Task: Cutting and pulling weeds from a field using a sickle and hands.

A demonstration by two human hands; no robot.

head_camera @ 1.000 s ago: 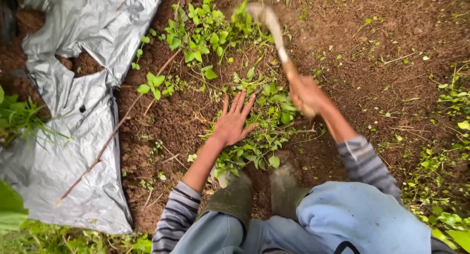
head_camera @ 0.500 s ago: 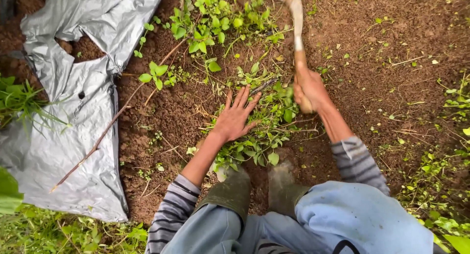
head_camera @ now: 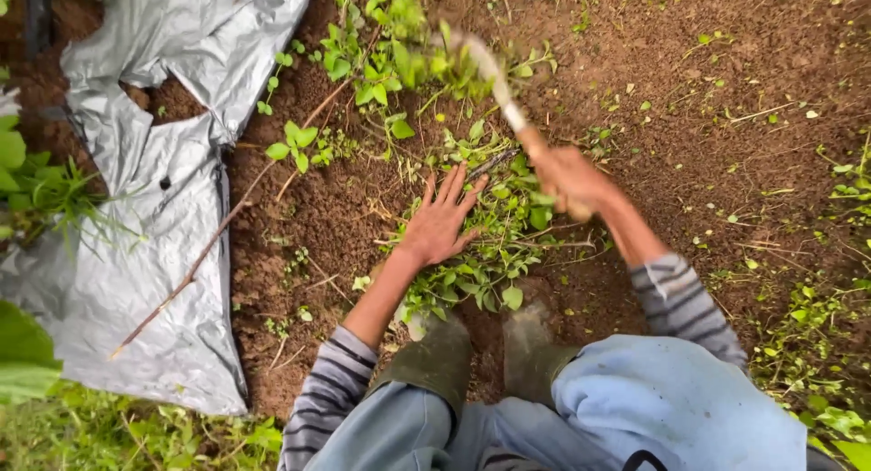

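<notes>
My left hand lies flat with fingers spread on a clump of small green weeds on brown soil. My right hand grips the wooden handle of a hand hoe, which is blurred with motion; its blade end is among leafy weeds further ahead. Both forearms wear striped sleeves pushed up. My two green rubber boots stand just behind the weeds, knees bent in blue trousers.
A sheet of silver plastic mulch covers the ground at left, with a thin stick lying across it. Bare dug soil spreads at right. Grass and leaves fringe the lower edges.
The hoe has swung down and to the left into the weeds, and my right hand has dropped lower. My left hand stays pressed on the weed clump.
</notes>
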